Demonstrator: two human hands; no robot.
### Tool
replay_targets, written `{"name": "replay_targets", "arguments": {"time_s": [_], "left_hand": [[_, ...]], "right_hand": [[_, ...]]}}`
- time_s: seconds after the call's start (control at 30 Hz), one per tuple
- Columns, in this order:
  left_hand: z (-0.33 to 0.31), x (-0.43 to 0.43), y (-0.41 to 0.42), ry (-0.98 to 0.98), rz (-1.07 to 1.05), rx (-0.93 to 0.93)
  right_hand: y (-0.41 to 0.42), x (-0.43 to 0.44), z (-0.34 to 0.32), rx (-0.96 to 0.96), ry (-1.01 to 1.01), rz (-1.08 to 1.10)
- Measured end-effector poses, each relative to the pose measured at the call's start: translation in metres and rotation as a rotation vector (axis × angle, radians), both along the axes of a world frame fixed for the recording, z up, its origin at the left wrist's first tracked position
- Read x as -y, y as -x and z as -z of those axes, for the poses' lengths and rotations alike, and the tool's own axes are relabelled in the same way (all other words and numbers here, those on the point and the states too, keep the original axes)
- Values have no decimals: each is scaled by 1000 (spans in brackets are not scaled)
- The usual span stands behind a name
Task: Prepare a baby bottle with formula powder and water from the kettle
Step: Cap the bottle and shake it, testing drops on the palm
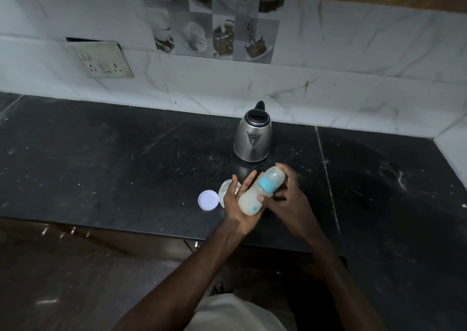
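Observation:
A baby bottle (pixel 250 200) with a blue collar and a clear cap is tilted above the black counter, its cap end toward the kettle. Its lower part holds milky liquid. My left hand (pixel 236 210) lies under and beside the bottle's base with palm up and fingers straight. My right hand (pixel 290 199) holds the bottle from the right, its thumb over the front of the body and its fingers behind the cap. A steel kettle (pixel 252 138) with a black lid stands just beyond the hands. A small open jar (pixel 227 188) is partly hidden behind my left hand.
The jar's pale round lid (pixel 208 199) lies flat on the counter (pixel 113 159) left of my hands. A wall socket plate (pixel 101 61) sits on the tiled backsplash at the left. The counter's front edge runs just below my wrists.

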State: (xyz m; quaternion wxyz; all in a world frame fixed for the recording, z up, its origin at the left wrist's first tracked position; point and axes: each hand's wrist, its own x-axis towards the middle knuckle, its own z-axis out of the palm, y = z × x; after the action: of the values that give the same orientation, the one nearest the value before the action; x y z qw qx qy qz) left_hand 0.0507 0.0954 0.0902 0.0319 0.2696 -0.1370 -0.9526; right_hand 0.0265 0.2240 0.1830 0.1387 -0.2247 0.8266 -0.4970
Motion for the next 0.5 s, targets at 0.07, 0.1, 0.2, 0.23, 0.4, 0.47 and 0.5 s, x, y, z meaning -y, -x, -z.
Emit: {"name": "replay_targets", "arguments": {"time_s": [0.07,0.1,0.2,0.23,0.4,0.47,0.5], "left_hand": [[-2,3,1,-15,15,-25],[-3,2,2,-22,19,-32],[-8,0,1,2,48,-22],[-11,-1,1,12,53,-19],[-12,-3,1,95,59,18],[-11,-1,0,108,51,36],[-11,-1,-1,105,44,53]], "right_hand": [[-21,23,-47,76,179,31],[-41,30,-78,118,276,99],[-29,21,-71,-140,168,109],[-12,12,-47,-275,88,-2],[24,-28,-26,-213,287,359],[18,-19,-14,-224,383,561],[8,-13,-8,-167,333,538]]}}
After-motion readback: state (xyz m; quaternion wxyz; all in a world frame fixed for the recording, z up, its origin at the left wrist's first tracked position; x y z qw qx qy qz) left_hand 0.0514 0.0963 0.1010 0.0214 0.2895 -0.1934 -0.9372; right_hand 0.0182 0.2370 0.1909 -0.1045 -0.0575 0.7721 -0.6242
